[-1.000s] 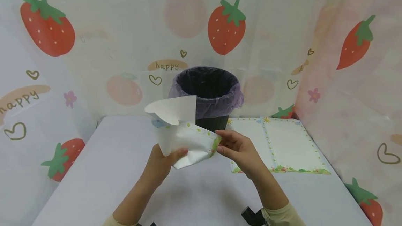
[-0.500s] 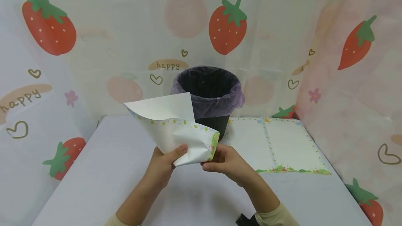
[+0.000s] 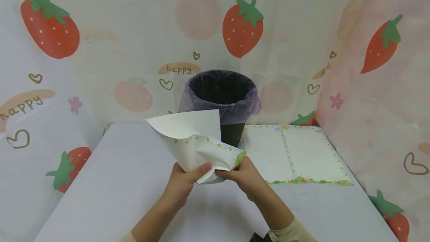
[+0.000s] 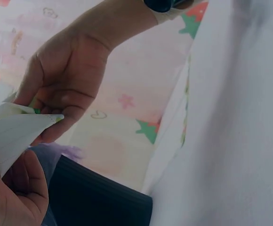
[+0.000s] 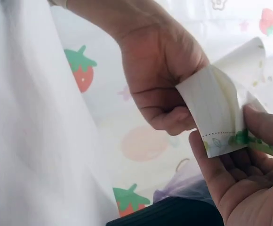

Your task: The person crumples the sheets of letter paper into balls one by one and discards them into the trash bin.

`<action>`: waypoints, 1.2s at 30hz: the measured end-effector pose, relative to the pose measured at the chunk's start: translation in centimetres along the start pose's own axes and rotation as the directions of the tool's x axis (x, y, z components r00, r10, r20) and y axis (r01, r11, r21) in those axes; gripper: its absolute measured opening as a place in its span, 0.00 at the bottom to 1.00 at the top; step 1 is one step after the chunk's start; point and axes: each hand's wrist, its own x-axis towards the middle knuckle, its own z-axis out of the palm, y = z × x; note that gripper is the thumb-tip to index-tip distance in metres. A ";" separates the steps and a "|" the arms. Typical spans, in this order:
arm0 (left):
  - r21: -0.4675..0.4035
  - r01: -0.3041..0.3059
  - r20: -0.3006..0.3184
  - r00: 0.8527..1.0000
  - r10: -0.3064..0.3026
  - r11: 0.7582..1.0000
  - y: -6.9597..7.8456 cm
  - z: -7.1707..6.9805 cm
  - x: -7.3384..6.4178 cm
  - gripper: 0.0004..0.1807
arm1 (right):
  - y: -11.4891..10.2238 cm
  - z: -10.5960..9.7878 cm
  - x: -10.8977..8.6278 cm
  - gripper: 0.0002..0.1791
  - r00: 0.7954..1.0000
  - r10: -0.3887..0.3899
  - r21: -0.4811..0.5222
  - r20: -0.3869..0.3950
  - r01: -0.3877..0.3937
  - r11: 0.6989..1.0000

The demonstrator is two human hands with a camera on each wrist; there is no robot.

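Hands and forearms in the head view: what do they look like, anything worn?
The left hand and right hand show no gloves. Plain beige sleeves cover the arms lower down; a black, angular item, partly cropped, sits beside the right cuff.

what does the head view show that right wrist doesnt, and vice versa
Only the head view: the open bin mouth, and bordered paper flat on the table.
Only the right wrist view: a leaf outline on the held paper, and the palm of the right hand.
Both: purple liner, strawberry prints, left hand and right hand gripping that paper.
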 end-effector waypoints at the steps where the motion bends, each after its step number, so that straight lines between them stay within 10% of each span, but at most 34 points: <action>1: 0.013 -0.009 0.003 1.000 0.009 1.000 0.1 0.0 0.0 0.26 | 0.0 0.0 0.0 0.32 1.000 -0.004 0.002 -0.003 0.004 1.000; 6: 0.098 -0.085 0.050 0.996 0.080 0.992 1.0 0.0 -0.2 0.27 | -0.1 -0.2 0.2 0.29 0.998 -0.056 0.008 -0.013 0.057 0.998; 14: -0.001 -0.221 0.205 0.955 0.216 0.975 2.0 0.0 -0.7 0.41 | -0.4 -1.3 0.4 0.22 0.991 -0.057 0.066 -0.120 0.066 0.996; 21: 0.238 -0.364 0.126 0.931 0.343 0.900 1.4 0.4 -1.1 0.32 | -0.2 -0.8 0.5 0.25 0.989 -0.002 0.143 -0.147 0.023 0.989; 24: 0.330 -0.449 0.100 0.891 0.442 0.831 0.9 0.7 -1.2 0.22 | -0.1 -0.6 0.5 0.24 0.988 0.013 0.171 -0.152 0.013 0.985; 31: 0.597 -0.645 0.241 0.712 0.660 0.478 -0.2 1.3 -1.4 0.21 | 0.0 -0.2 0.2 0.20 0.983 0.022 0.159 -0.183 0.008 0.987; 36: 0.581 -0.681 0.289 0.685 0.669 0.446 -0.1 1.2 -1.4 0.33 | -0.2 0.0 0.0 0.20 0.979 0.026 0.136 -0.203 0.002 0.991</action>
